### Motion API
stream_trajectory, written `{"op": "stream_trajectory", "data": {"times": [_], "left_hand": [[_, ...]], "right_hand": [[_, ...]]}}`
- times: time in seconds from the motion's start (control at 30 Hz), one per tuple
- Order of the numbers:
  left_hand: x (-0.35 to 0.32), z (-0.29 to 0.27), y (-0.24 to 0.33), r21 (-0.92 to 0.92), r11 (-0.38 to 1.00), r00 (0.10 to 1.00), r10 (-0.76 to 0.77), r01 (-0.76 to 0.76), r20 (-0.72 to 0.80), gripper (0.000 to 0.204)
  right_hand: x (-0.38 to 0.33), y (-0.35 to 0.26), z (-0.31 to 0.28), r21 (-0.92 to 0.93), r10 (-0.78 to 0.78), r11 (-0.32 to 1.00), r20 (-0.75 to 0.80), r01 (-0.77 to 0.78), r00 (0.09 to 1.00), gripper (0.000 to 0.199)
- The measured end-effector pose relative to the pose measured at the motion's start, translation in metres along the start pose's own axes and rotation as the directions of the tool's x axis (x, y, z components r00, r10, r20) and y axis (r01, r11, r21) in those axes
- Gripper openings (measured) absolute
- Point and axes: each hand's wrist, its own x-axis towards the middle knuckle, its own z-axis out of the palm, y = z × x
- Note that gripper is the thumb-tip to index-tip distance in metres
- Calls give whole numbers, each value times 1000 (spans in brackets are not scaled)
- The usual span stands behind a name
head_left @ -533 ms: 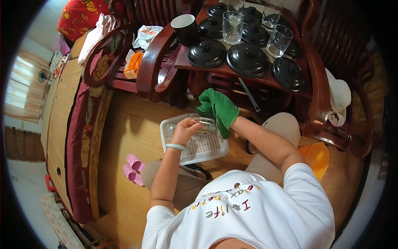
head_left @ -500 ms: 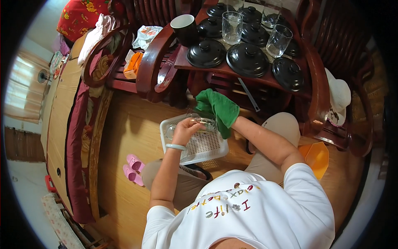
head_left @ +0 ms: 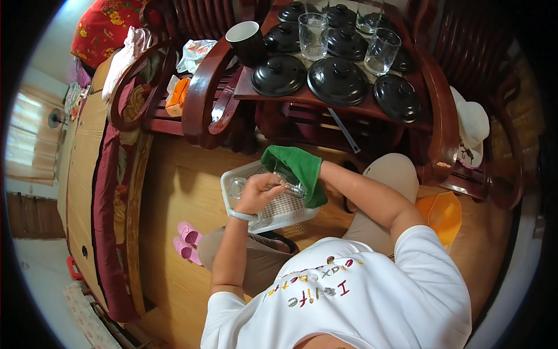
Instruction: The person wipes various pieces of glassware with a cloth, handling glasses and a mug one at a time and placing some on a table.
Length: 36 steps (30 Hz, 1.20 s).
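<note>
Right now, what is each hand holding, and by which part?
Left hand grips a clear glass around its side; right hand, hidden under the green cloth, holds that cloth against the glass.

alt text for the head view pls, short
Seen from above, a seated person holds a clear glass over a white slotted tray on their lap, left hand gripping it while the right hand, wrapped in a green cloth, wipes it. Ahead, a dark wooden table holds black lids, drinking glasses and a black mug.

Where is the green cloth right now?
In the head view, the green cloth is near the middle, draped over the person's right hand just above the white slotted basket, next to the clear glass that the left hand holds.
</note>
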Motion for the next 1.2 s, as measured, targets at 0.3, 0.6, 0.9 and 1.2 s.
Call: {"op": "stream_trajectory", "data": {"times": [0.3, 0.6, 0.9, 1.2], "left_hand": [[-4, -19, -7, -249, 959, 991, 132, -134, -27, 6], [7, -7, -3, 270, 922, 903, 346, -277, -253, 12], [8, 2, 20, 756, 635, 933, 348, -160, -95, 11], [6, -4, 11, 330, 873, 895, 422, -358, -145, 13]], "right_hand": [[-1, 17, 5, 914, 219, 159, 336, -373, 916, 32], [-2, 2, 12, 995, 363, 50, 60, -84, 930, 26], [0, 5, 22, 994, 550, 104, -43, -17, 834, 25], [-5, -10, 10, 991, 414, 3, 122, -136, 902, 26]]}}
